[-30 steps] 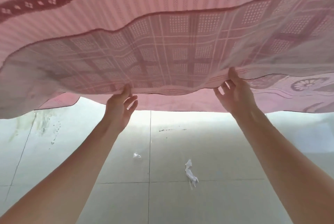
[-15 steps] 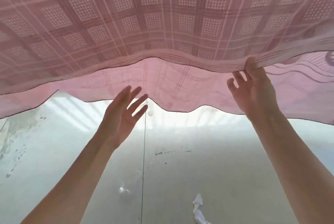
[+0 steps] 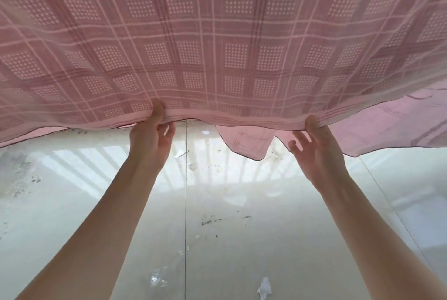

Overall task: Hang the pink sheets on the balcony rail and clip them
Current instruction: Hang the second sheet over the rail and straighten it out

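Both hands are reaching up and forward to the near hem of a pink checked sheet (image 3: 217, 45), which is filling the whole view from nine o'clock round through twelve to three; the left hand (image 3: 151, 137) is pinching the hem between thumb and curled fingers at about eleven o'clock; the right hand (image 3: 319, 147) is holding the hem under its thumb at about one o'clock, the other fingers spreading loose below, so how firm that grip is I cannot tell. The hem is running side to side, its long axis lying nine to three, and the two hands are sitting well apart along it, about level, neither clearly nearer. A second pink layer (image 3: 387, 128) is hanging behind, toward three o'clock. The rail itself is hidden by cloth; only its barred shadow is showing on the tiled floor (image 3: 242, 239) toward twelve. No clips are in view; the clipping is likely not yet done; any coming pull probably needs both ends moving evenly.
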{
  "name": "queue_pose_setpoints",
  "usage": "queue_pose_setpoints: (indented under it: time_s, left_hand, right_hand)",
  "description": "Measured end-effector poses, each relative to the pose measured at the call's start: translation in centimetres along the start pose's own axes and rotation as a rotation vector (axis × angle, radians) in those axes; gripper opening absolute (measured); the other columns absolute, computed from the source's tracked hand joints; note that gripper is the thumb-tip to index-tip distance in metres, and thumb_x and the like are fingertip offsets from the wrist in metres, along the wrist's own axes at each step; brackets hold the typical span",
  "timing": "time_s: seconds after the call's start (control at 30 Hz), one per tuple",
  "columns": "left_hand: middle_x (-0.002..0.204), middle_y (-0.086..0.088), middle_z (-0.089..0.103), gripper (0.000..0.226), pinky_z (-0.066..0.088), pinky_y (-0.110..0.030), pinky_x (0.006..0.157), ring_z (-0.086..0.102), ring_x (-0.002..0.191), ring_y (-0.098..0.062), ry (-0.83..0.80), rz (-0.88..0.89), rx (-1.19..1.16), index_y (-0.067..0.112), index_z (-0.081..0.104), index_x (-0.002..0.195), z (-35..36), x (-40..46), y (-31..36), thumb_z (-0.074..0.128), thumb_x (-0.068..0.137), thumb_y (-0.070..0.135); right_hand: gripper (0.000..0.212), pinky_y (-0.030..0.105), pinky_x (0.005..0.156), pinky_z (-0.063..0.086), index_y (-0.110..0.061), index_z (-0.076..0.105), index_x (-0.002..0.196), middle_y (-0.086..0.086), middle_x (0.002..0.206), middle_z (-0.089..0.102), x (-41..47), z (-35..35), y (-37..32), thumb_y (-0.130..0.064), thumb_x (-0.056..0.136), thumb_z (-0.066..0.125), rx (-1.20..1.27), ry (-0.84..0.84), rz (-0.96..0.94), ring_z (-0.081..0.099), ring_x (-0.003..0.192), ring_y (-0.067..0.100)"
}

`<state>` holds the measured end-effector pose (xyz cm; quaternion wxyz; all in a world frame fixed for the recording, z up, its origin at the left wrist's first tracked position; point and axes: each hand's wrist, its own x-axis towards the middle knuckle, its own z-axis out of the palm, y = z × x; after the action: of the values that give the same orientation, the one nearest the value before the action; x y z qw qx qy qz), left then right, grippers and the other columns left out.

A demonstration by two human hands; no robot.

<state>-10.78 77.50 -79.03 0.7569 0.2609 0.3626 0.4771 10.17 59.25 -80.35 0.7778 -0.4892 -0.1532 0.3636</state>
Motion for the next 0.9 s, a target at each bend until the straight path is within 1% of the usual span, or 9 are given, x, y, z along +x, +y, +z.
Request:
queue_pose_setpoints:
  time_s: [0.13, 0.27, 0.37, 0.47, 0.6, 0.67, 0.8, 0.87, 0.9]
  left_hand:
    - [0.081, 0.009, 0.065, 0.008, 0.047, -0.023, 0.075, 0.061, 0.075, -0.005, 0.053, 0.032, 0.134, 0.021, 0.062, 0.085, -2.7, 0.7, -0.3, 0.064, 0.084, 0.013]
    - [0.083, 0.007, 0.065, 0.011, 0.05, -0.021, 0.069, 0.063, 0.073, -0.005, 0.089, 0.03, 0.131, 0.019, 0.062, 0.087, -3.7, 1.1, -0.8, 0.063, 0.084, 0.009]
    - [0.086, 0.004, 0.065, 0.009, 0.05, -0.021, 0.069, 0.063, 0.076, -0.007, 0.142, -0.003, 0.16, 0.016, 0.062, 0.088, -4.7, 0.8, -1.7, 0.063, 0.084, 0.007]
    - [0.084, 0.002, 0.063, 0.009, 0.047, -0.024, 0.071, 0.061, 0.077, -0.009, 0.153, -0.076, 0.191, 0.015, 0.06, 0.085, -5.8, 0.2, -2.5, 0.062, 0.085, 0.006]
    - [0.067, 0.006, 0.066, 0.008, 0.046, -0.026, 0.071, 0.059, 0.071, -0.01, 0.099, -0.092, 0.193, 0.016, 0.058, 0.08, -6.0, -0.4, -2.1, 0.062, 0.085, 0.013]
    - [0.076, 0.001, 0.066, 0.012, 0.048, -0.029, 0.073, 0.063, 0.077, -0.014, 0.079, -0.109, 0.229, 0.013, 0.055, 0.081, -6.6, -1.5, -2.6, 0.061, 0.087, 0.022]
    - [0.102, -0.005, 0.062, 0.029, 0.046, -0.037, 0.084, 0.06, 0.094, -0.022, -0.096, -0.288, 0.486, 0.01, 0.052, 0.108, -7.2, -5.7, -6.0, 0.052, 0.09, 0.033]
    - [0.105, -0.006, 0.063, 0.022, 0.049, -0.037, 0.083, 0.061, 0.093, -0.021, -0.193, -0.304, 0.67, 0.014, 0.055, 0.106, -6.4, -7.8, -7.5, 0.053, 0.091, 0.029]
    - [0.107, -0.006, 0.064, 0.015, 0.049, -0.036, 0.082, 0.061, 0.092, -0.02, -0.247, -0.274, 0.767, 0.019, 0.057, 0.102, -5.8, -8.8, -8.1, 0.053, 0.091, 0.028]
  right_hand:
    - [0.006, 0.026, 0.074, 0.039, -0.031, 0.058, 0.091, -0.013, 0.088, 0.061, 0.4, -0.6, 1.8, -0.03, 0.092, 0.052, -0.053, 0.056, 0.072, 0.055, 0.087, 0.01]
    - [0.006, 0.027, 0.073, 0.042, -0.029, 0.06, 0.085, -0.014, 0.077, 0.061, 1.4, -0.1, 2.2, -0.03, 0.091, 0.056, -0.075, 0.129, 0.104, 0.057, 0.082, 0.009]
    - [0.005, 0.03, 0.076, 0.045, -0.026, 0.06, 0.09, -0.009, 0.088, 0.061, 0.6, -0.6, 3.4, -0.028, 0.09, 0.056, -0.11, 0.199, 0.167, 0.059, 0.091, 0.013]
    - [0.005, 0.031, 0.076, 0.044, -0.022, 0.06, 0.09, -0.006, 0.088, 0.059, -0.3, -1.3, 4.3, -0.027, 0.09, 0.057, -0.148, 0.239, 0.208, 0.058, 0.09, 0.016]
    - [0.009, 0.028, 0.071, 0.046, -0.017, 0.059, 0.086, -0.003, 0.088, 0.062, -0.3, -1.0, 3.4, -0.024, 0.09, 0.057, -0.164, 0.282, 0.196, 0.059, 0.088, 0.016]
    - [0.012, 0.029, 0.071, 0.048, -0.014, 0.061, 0.09, 0.0, 0.092, 0.065, -1.1, -1.1, 3.2, -0.024, 0.092, 0.055, -0.209, 0.287, 0.206, 0.062, 0.089, 0.018]
    - [0.024, 0.033, 0.074, 0.052, -0.013, 0.057, 0.106, 0.006, 0.099, 0.068, -4.1, -2.4, 2.7, -0.032, 0.092, 0.054, -0.35, 0.282, 0.289, 0.064, 0.091, 0.021]
    - [0.032, 0.036, 0.081, 0.052, -0.013, 0.055, 0.113, 0.007, 0.106, 0.066, -5.7, -3.4, 1.4, -0.035, 0.091, 0.053, -0.558, 0.299, 0.296, 0.062, 0.093, 0.021]
    - [0.037, 0.037, 0.086, 0.05, -0.013, 0.053, 0.118, 0.007, 0.112, 0.065, -6.6, -4.0, 0.5, -0.038, 0.091, 0.053, -0.748, 0.296, 0.296, 0.061, 0.098, 0.021]
